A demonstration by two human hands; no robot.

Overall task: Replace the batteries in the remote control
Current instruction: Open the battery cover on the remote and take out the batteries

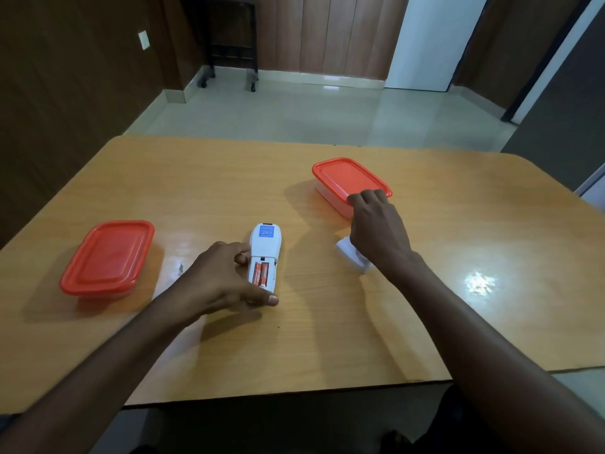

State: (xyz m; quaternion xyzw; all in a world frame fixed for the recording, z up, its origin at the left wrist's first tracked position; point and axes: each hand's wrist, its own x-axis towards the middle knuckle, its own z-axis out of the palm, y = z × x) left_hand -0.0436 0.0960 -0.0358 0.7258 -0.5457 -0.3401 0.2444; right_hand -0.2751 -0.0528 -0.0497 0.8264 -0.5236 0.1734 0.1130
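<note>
A white remote control lies face down at the middle of the wooden table, its battery bay uncovered. Two orange batteries sit side by side in the bay. My left hand holds the remote's near end, thumb under its bottom edge and fingers at its left side. The white battery cover lies to the right, partly hidden under my right wrist. My right hand rests its fingertips on the near edge of the lid of a red-lidded box.
A second red-lidded plastic box stands at the left of the table. The table's near edge runs just below my forearms. Beyond the far edge lie a tiled floor and a black wheeled stand.
</note>
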